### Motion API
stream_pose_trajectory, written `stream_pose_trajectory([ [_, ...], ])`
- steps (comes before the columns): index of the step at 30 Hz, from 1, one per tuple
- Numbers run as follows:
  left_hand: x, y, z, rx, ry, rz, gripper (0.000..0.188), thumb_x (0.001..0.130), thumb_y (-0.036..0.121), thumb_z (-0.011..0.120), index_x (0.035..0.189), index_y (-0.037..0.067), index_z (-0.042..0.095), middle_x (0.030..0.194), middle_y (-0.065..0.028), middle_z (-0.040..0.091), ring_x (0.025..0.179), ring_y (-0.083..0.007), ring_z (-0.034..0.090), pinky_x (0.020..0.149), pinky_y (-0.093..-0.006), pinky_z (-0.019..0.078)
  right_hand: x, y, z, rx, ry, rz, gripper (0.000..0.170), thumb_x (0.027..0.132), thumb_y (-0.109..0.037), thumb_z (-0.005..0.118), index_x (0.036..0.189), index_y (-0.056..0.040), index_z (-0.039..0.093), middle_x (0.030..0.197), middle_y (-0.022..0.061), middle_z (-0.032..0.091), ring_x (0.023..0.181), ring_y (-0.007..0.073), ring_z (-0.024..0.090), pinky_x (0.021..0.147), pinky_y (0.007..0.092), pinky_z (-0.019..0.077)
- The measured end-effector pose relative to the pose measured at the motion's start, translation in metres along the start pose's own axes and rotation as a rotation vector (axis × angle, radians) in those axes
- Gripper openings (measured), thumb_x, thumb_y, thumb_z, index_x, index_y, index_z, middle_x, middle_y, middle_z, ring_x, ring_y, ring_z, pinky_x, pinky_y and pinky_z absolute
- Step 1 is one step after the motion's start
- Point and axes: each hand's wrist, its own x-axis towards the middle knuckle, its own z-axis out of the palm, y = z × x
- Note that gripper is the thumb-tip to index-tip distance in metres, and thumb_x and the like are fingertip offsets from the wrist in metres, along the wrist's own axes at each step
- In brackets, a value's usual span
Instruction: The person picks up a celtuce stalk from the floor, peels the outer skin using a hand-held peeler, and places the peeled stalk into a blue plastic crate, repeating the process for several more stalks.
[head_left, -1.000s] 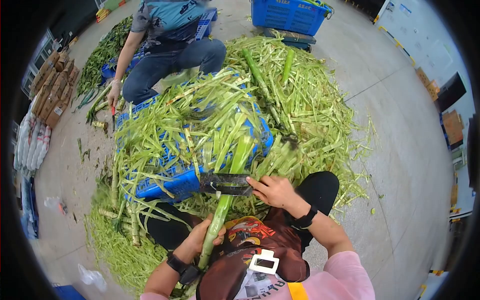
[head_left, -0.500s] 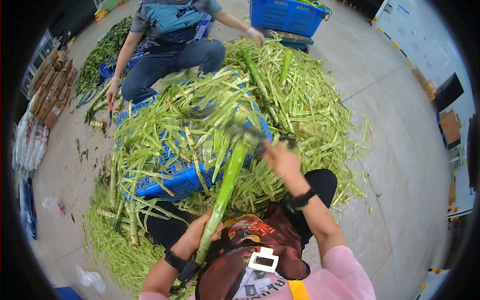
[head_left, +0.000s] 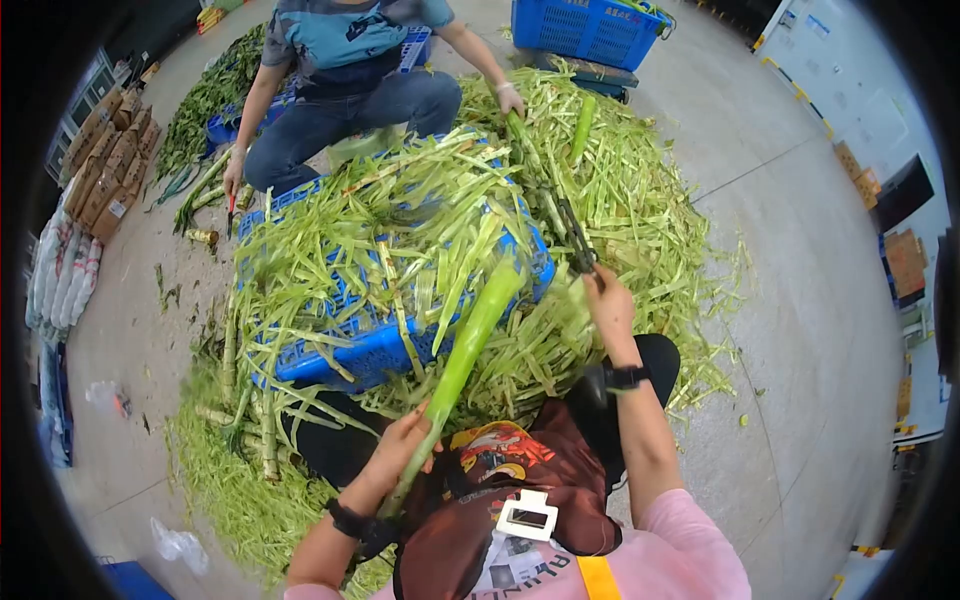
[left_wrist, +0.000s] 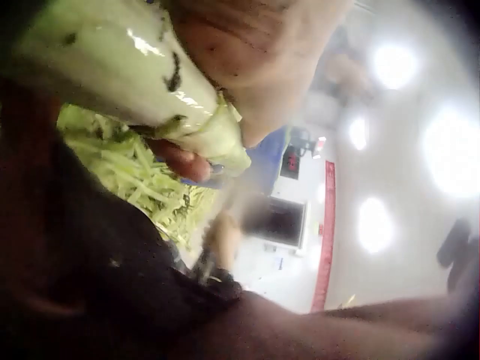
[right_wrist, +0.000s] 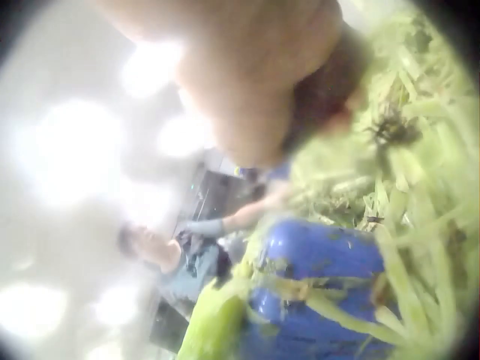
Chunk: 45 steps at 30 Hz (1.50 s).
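Note:
A bright green peeled celtuce stalk slants up from my lap, its far end over the blue crate's near edge. My left hand grips its lower end; in the left wrist view, fingers wrap round the pale butt of the stalk. Out to the right, clear of the stalk, my right hand holds a dark peeler by one end, over the peelings. The right wrist view shows that hand blurred, with the peeler hidden. The blue crate is heaped with long green peelings.
Opposite sits another person, one hand on a stalk in the pile, the other holding a red-handled knife. More peelings cover the floor. A second blue crate stands behind; cartons are stacked at left.
My right hand and peeler have moved from the stalk's middle up along it, then off to the right. The other person's hand has reached across to a stalk in the pile.

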Motion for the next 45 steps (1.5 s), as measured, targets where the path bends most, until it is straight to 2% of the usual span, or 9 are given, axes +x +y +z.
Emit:
stream_pose_trajectory([
  [2, 0.002, -0.005, 0.002, 0.413, 0.166, 0.141, 0.047, 0.094, 0.028, 0.051, 0.136, 0.007, 0.043, 0.076, -0.0076, 0.059, 0.049, -0.0145, 0.053, 0.048, -0.0232, 0.0420, -0.013, -0.012, -0.016, 0.075, -0.073, -0.005, 0.035, 0.089, -0.038, 0.052, 0.104, -0.0094, 0.066, 0.078, 0.0183, 0.064, 0.076, 0.0371, 0.063, 0.066, 0.0441, 0.0488],
  [6, 0.003, -0.003, 0.003, 0.839, 0.433, 0.350, 0.046, 0.086, 0.026, 0.059, 0.127, 0.007, 0.052, 0.099, -0.0206, 0.064, 0.091, -0.0335, 0.063, 0.080, -0.0381, 0.0479, -0.026, -0.037, -0.026, 0.168, -0.421, 0.051, 0.041, 0.091, -0.043, 0.050, 0.095, -0.0044, 0.063, 0.063, 0.0152, 0.060, 0.062, 0.0353, 0.059, 0.058, 0.0413, 0.0454],
  [16, -0.005, 0.008, 0.010, 1.292, 0.614, 0.423, 0.060, 0.078, 0.025, 0.068, 0.133, 0.015, 0.048, 0.090, -0.0105, 0.057, 0.079, -0.0285, 0.060, 0.071, -0.0374, 0.0471, -0.017, -0.074, -0.037, 0.028, -0.505, -0.206, 0.038, 0.092, -0.039, 0.049, 0.095, -0.0037, 0.061, 0.065, 0.0189, 0.059, 0.064, 0.0377, 0.058, 0.058, 0.0450, 0.0437],
  [25, 0.005, -0.007, 0.003, 1.364, 0.590, 0.394, 0.063, 0.079, 0.031, 0.066, 0.137, 0.021, 0.044, 0.090, -0.0064, 0.053, 0.082, -0.0234, 0.060, 0.075, -0.0356, 0.0474, -0.023, -0.072, -0.035, -0.152, -0.552, -0.168, 0.035, 0.092, -0.039, 0.048, 0.094, -0.0051, 0.060, 0.067, 0.0223, 0.060, 0.067, 0.0410, 0.059, 0.060, 0.0485, 0.0447],
  [34, 0.007, 0.007, -0.005, 1.152, 0.512, 0.439, 0.059, 0.081, 0.026, 0.066, 0.135, 0.015, 0.045, 0.091, -0.0120, 0.058, 0.080, -0.0299, 0.060, 0.073, -0.0381, 0.0490, -0.015, -0.056, 0.016, -0.080, -0.474, -0.225, 0.038, 0.092, -0.040, 0.048, 0.087, -0.0031, 0.058, 0.070, 0.0232, 0.060, 0.068, 0.0432, 0.058, 0.061, 0.0492, 0.0456],
  [37, 0.019, -0.001, -0.024, 1.109, 0.386, 0.687, 0.052, 0.086, 0.023, 0.061, 0.135, 0.012, 0.045, 0.085, -0.0094, 0.059, 0.072, -0.0237, 0.061, 0.064, -0.0333, 0.0493, -0.014, -0.053, 0.017, -0.016, -0.439, -0.239, 0.042, 0.091, -0.042, 0.048, 0.085, -0.0023, 0.059, 0.069, 0.0229, 0.060, 0.067, 0.0432, 0.058, 0.061, 0.0484, 0.0457],
  [40, 0.000, 0.026, -0.029, 0.232, 0.053, 0.147, 0.045, 0.092, 0.022, 0.055, 0.135, 0.010, 0.044, 0.081, -0.0058, 0.059, 0.064, -0.0155, 0.059, 0.055, -0.0266, 0.0475, -0.008, -0.050, 0.003, 0.081, -0.565, -0.185, 0.044, 0.090, -0.044, 0.049, 0.084, -0.0013, 0.060, 0.067, 0.0213, 0.060, 0.064, 0.0411, 0.058, 0.059, 0.0464, 0.0462],
  [44, -0.018, 0.040, -0.035, -0.200, -0.185, 0.071, 0.046, 0.094, 0.026, 0.054, 0.134, 0.010, 0.041, 0.080, -0.0045, 0.058, 0.057, -0.0107, 0.055, 0.052, -0.0238, 0.0470, -0.042, -0.059, -0.023, 0.522, -0.492, 0.239, 0.040, 0.089, -0.036, 0.056, 0.081, 0.0025, 0.056, 0.056, 0.0110, 0.052, 0.053, 0.0240, 0.057, 0.054, 0.0380, 0.0462],
  [45, -0.016, 0.048, -0.033, -0.074, -0.125, 0.114, 0.046, 0.093, 0.026, 0.055, 0.135, 0.010, 0.041, 0.080, -0.0044, 0.058, 0.057, -0.0102, 0.054, 0.052, -0.0231, 0.0460, -0.049, -0.053, -0.016, 0.462, -0.391, 0.163, 0.037, 0.089, -0.035, 0.056, 0.087, 0.0017, 0.057, 0.061, 0.0123, 0.055, 0.057, 0.0259, 0.059, 0.055, 0.0385, 0.0468],
])
